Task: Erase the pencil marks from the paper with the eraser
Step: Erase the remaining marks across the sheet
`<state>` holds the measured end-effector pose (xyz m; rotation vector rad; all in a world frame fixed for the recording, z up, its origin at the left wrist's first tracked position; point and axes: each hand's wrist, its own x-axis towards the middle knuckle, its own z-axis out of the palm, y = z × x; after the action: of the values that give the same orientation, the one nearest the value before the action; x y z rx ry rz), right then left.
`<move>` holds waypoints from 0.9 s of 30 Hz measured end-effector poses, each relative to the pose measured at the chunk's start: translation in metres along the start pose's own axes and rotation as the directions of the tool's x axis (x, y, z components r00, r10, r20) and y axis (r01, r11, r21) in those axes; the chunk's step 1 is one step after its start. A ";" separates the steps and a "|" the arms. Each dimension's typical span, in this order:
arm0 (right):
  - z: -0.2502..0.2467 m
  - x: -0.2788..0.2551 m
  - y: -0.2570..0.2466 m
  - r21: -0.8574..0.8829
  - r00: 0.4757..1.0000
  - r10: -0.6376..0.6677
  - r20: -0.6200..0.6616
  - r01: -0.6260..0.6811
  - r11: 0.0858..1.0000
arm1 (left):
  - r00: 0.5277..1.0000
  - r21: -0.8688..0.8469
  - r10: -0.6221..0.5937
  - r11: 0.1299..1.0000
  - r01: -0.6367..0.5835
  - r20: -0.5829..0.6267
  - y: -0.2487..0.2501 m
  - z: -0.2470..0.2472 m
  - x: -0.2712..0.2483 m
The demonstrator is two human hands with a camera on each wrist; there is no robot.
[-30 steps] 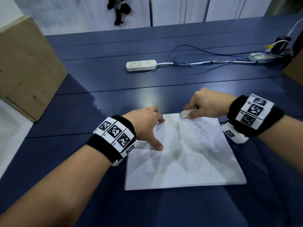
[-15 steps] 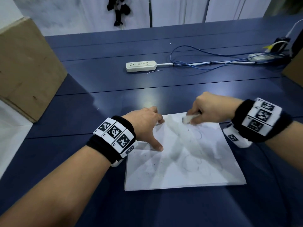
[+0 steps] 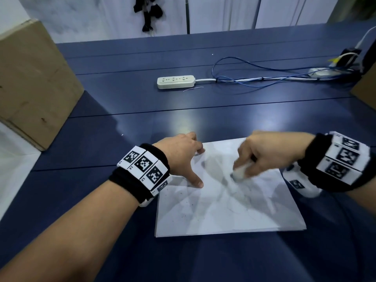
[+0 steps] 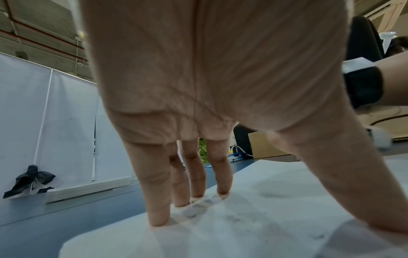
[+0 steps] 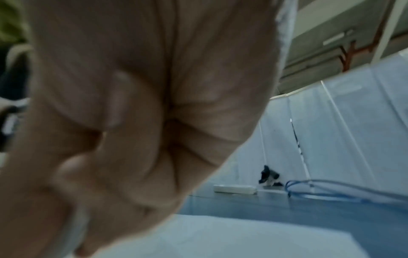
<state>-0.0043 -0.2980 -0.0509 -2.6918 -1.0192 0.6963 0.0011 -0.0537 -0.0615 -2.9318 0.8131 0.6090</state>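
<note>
A white sheet of paper (image 3: 223, 208) with faint pencil loops lies on the dark blue table (image 3: 142, 123). My left hand (image 3: 183, 157) presses straight, spread fingers and thumb on the sheet's far left corner; in the left wrist view the fingertips (image 4: 158, 220) rest on the paper (image 4: 253, 227). My right hand (image 3: 262, 153) is blurred with motion and grips a white eraser (image 3: 240, 173), whose tip touches the middle of the sheet. In the right wrist view curled fingers (image 5: 123, 139) fill the picture above the paper (image 5: 220, 240); the eraser is barely seen there.
A white power strip (image 3: 176, 82) and blue cables (image 3: 264, 78) lie farther back on the table. A cardboard box (image 3: 30, 82) stands at the left edge, another (image 3: 366, 90) at the far right. Dark eraser crumbs (image 3: 183, 208) speckle the sheet's left part.
My right hand has moved the eraser from the sheet's far edge down toward its middle, over the pencil loops. The left hand has stayed pressed on the corner.
</note>
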 end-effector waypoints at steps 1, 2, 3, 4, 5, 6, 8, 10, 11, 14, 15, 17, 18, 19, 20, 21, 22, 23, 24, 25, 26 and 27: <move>0.002 -0.004 -0.005 0.048 0.998 -0.020 0.058 0.017 0.999 | 1.000 -0.001 0.003 1.000 -0.003 0.000 0.000 0.000 0.000; 0.002 -0.004 -0.006 0.057 0.998 -0.021 0.054 0.018 0.998 | 1.000 -0.002 0.005 1.000 -0.005 0.001 0.000 0.000 0.000; 0.000 0.000 -0.003 0.025 1.000 -0.004 -0.009 0.004 1.000 | 1.000 -0.002 0.005 1.000 -0.005 0.003 0.000 0.000 0.000; -0.005 0.007 0.003 -0.025 0.995 0.028 -0.099 -0.031 0.999 | 1.000 -0.002 0.005 1.000 -0.005 0.003 0.001 0.000 -0.001; -0.010 0.016 0.010 -0.071 0.980 0.071 -0.185 -0.086 0.994 | 1.000 -0.001 0.004 1.000 -0.004 0.001 0.001 0.000 -0.001; -0.014 0.023 0.017 -0.096 0.964 0.113 -0.241 -0.140 0.986 | 1.000 -0.002 0.000 1.000 0.000 0.001 0.001 0.000 -0.002; -0.017 0.028 0.025 -0.120 0.952 0.150 -0.266 -0.187 0.975 | 1.000 -0.002 -0.005 1.000 0.005 0.001 0.001 -0.001 -0.002; -0.012 0.019 0.021 -0.118 0.975 0.098 -0.199 -0.123 0.985 | 1.000 0.001 -0.009 1.000 0.009 0.001 0.001 -0.001 -0.002; -0.008 0.010 0.016 -0.083 0.989 0.061 -0.133 -0.072 0.994 | 1.000 0.004 -0.010 1.000 0.010 0.003 0.001 -0.001 -0.002; -0.001 -0.005 -0.001 0.051 0.999 0.011 0.048 -0.014 0.999 | 1.000 0.011 -0.010 1.000 0.010 0.006 0.001 -0.001 -0.001; -0.002 -0.002 0.001 0.044 1.000 0.021 0.021 -0.021 0.999 | 1.000 0.009 -0.004 1.000 0.004 0.009 0.001 -0.001 -0.001; -0.009 0.009 0.009 -0.010 0.989 0.079 -0.126 -0.081 0.997 | 1.000 -0.012 0.016 1.000 -0.015 0.012 0.002 -0.001 -0.001; -0.014 0.015 0.013 -0.024 0.973 0.122 -0.195 -0.129 0.991 | 1.000 -0.024 0.025 0.999 -0.024 0.017 0.002 -0.002 -0.001; -0.018 0.019 0.016 -0.017 0.957 0.161 -0.242 -0.170 0.985 | 0.999 -0.026 0.032 0.999 -0.031 0.025 0.003 -0.002 -0.001; -0.020 0.022 0.017 -0.009 0.946 0.186 -0.267 -0.195 0.981 | 0.999 -0.018 0.037 0.999 -0.037 0.030 0.003 -0.002 -0.001; -0.019 0.022 0.018 -0.019 0.945 0.184 -0.269 -0.197 0.980 | 0.999 -0.005 0.042 0.999 -0.042 0.032 0.003 -0.003 -0.001; -0.017 0.019 0.016 -0.039 0.954 0.165 -0.251 -0.180 0.983 | 0.999 0.008 0.045 0.999 -0.046 0.029 0.003 -0.002 -0.001; -0.013 0.013 0.013 -0.052 0.968 0.144 -0.203 -0.158 0.986 | 0.999 0.016 0.047 0.999 -0.047 0.024 0.004 -0.002 -0.001; -0.009 0.007 0.009 -0.040 0.983 0.124 -0.134 -0.130 0.991 | 0.999 0.021 0.045 0.999 -0.045 0.014 0.004 0.000 0.000; -0.005 0.002 0.004 -0.008 0.993 0.106 -0.052 -0.107 0.994 | 0.999 0.030 0.039 0.999 -0.039 -0.002 0.005 0.001 0.000; -0.004 -0.001 -0.001 0.025 0.996 0.087 0.007 -0.087 0.996 | 0.999 0.043 0.034 0.999 -0.033 -0.018 0.005 0.002 0.001; -0.005 -0.001 -0.003 0.035 0.997 0.079 0.016 -0.080 0.996 | 0.999 0.056 0.029 0.998 -0.027 -0.028 0.007 0.004 0.002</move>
<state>-0.0045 -0.2968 -0.0456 -2.7128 -0.8983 0.7426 -0.0017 -0.0599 -0.0655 -2.8899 0.8609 0.5385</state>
